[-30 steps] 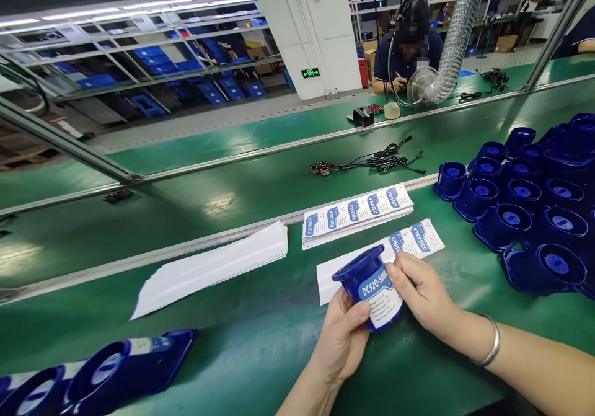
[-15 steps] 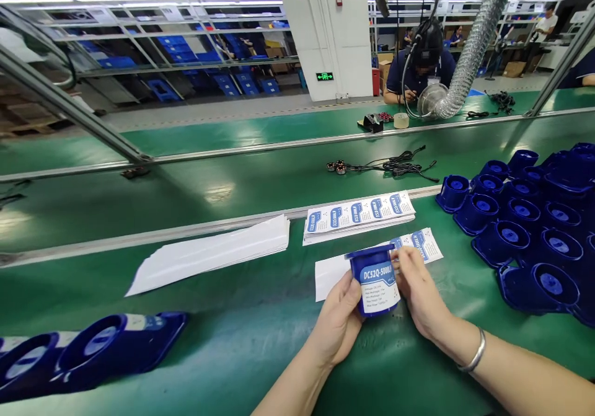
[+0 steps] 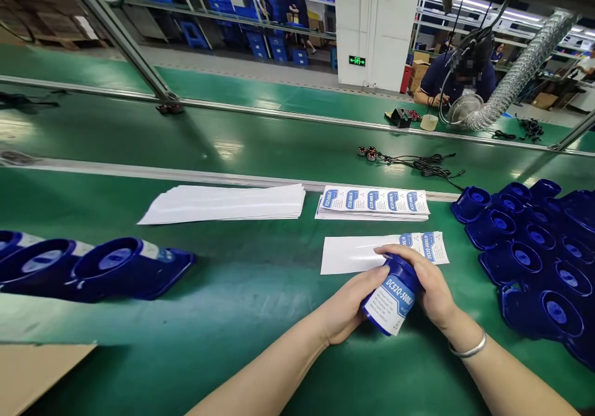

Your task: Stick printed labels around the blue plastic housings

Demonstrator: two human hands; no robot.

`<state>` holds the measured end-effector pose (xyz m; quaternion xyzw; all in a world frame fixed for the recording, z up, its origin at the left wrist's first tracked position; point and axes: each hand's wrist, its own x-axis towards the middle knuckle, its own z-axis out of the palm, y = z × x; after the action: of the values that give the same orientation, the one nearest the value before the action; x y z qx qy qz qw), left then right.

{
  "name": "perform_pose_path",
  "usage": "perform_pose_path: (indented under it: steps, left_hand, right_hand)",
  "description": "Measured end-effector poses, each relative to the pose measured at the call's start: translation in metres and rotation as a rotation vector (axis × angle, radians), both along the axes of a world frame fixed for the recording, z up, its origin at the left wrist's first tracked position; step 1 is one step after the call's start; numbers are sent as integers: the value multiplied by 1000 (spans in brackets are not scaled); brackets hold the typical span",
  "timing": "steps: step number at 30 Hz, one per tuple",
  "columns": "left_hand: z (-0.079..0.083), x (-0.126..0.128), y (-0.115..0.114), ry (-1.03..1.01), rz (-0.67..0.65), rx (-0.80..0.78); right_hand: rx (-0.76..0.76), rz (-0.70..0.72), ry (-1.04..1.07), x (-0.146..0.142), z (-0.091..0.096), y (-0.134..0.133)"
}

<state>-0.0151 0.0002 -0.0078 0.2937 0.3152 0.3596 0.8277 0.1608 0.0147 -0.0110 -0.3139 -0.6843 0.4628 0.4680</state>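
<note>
A blue plastic pump housing point(image 3: 395, 295) with a white and blue printed label is held between both my hands, tilted. My left hand point(image 3: 348, 307) is closed round its left side, thumb near the upper rim. My right hand point(image 3: 427, 283) is closed over its top and right side. Just beyond lies a label sheet point(image 3: 346, 256), its left part bare white and its right part still bearing labels. Behind it is a stack of printed label sheets point(image 3: 372, 200), with a pile of blank white sheets point(image 3: 223, 203) to the left.
Several unlabelled blue housings point(image 3: 523, 258) crowd the right side. More housings with labels point(image 3: 116, 258) stand at the left, above a cardboard edge point(image 3: 41, 372). Black cables point(image 3: 427, 163) lie beyond the metal rail. Across the bench a person point(image 3: 465, 69) works beside a silver duct point(image 3: 530, 69).
The housing has been turned and tilted, and my right hand has moved from its right edge to wrap over its top. The camera view has shifted and rotated.
</note>
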Motion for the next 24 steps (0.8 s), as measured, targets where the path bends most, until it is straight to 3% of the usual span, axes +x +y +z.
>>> perform_pose_path:
  steps: [7, 15, 24]
  left_hand:
    - [3, -5, 4, 59, -89, 186]
    - [14, -9, 6, 518, -117, 629]
    - [15, 3, -2, 828, 130, 787]
  right_hand:
    - [116, -118, -12, -5, -2, -8]
    - [85, -212, -63, -9, -4, -16]
    - [57, -336, -212, -15, 4, -17]
